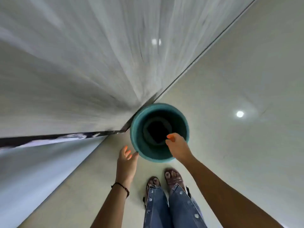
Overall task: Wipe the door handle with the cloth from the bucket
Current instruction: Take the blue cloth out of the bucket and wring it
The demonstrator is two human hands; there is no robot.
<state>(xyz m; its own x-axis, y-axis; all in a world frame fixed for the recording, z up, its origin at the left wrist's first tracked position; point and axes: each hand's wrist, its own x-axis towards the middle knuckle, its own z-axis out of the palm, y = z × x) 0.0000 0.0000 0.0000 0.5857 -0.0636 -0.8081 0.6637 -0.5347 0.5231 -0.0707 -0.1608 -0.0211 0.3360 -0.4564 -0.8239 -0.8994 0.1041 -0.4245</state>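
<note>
A teal bucket [137,145] stands on the pale floor in the corner, seen from straight above. At its bottom lies a dark cloth [157,131], its shape unclear in the shadow. My right hand [178,148] reaches over the near rim into the bucket's mouth, fingers bent and apart, holding nothing. My left hand [126,163] hovers just left of the bucket with fingers spread, a fingertip close to the rim. No door handle is in view.
A grey-white door or wall panel [74,71], blurred, rises on the left, with a dark gap [49,137] at its foot. Glossy pale floor tiles [238,71] spread to the right. My feet in sandals [164,180] stand just behind the bucket.
</note>
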